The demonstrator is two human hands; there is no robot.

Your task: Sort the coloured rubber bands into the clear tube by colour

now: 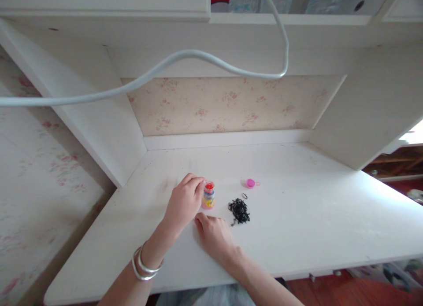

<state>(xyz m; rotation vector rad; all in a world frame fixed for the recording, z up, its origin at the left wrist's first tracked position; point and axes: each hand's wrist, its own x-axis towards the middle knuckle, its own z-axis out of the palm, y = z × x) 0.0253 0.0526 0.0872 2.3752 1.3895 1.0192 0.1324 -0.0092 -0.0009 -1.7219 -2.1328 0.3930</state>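
Presently, your left hand (pixel 185 199) pinches the upright jar (pixel 208 205) at the black bands' (pixel 239 210) 10 o'clock; pink cap (pixel 250 183) off, at their 1 o'clock. Black bands out; coloured contents (pixel 209 193) still inside. Your right hand's (pixel 216 237) grip: cannot tell.

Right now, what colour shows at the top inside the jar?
Red, at the top inside the jar, in the head view.

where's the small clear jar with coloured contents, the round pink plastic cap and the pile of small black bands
Small clear jar (pixel 209 196): head view, middle of its side.
Round pink plastic cap (pixel 250 183): head view, middle of its disc.
Pile of small black bands (pixel 239 210): head view, middle of the heap.
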